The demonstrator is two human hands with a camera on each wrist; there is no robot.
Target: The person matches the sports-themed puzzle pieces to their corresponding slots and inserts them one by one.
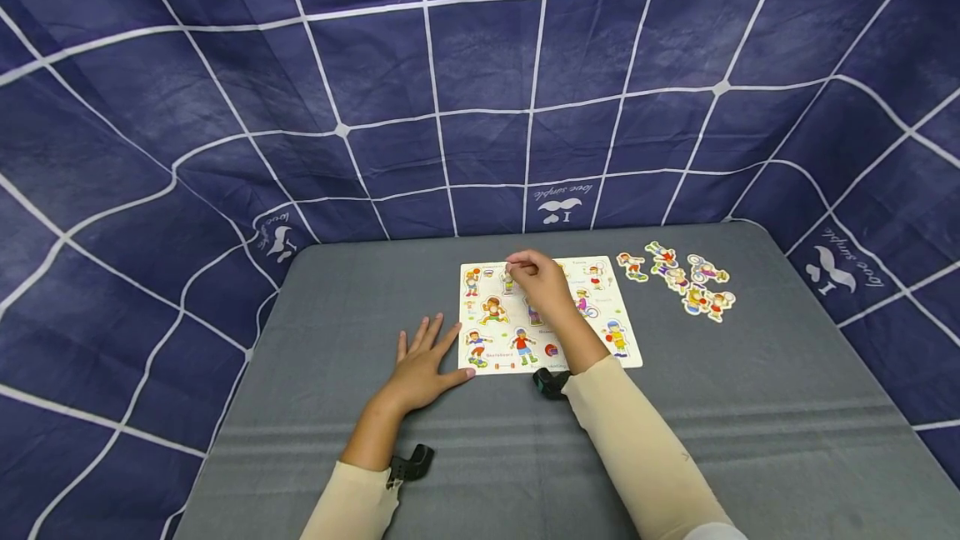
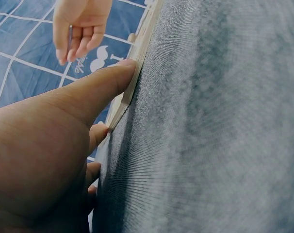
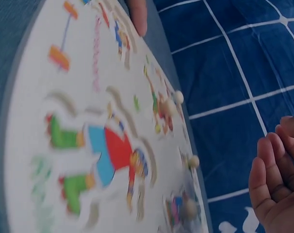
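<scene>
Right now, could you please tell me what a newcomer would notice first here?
Probably the white puzzle board on the grey tabletop, with the right hand above its far part. Next come the loose figure pieces clustered to the board's right, and the dark blue cloth with white lines behind.

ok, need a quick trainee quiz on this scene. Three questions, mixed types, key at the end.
1. Multiple choice: which hand touches the puzzle board at its near left corner? A) right B) left
2. True or false: in the head view, the loose pieces lie to the right of the board.
3. Short answer: in the right wrist view, what colour is the shirt of the figure in green skates?

Key: 1. B, the left hand. 2. True. 3. Red.
</scene>
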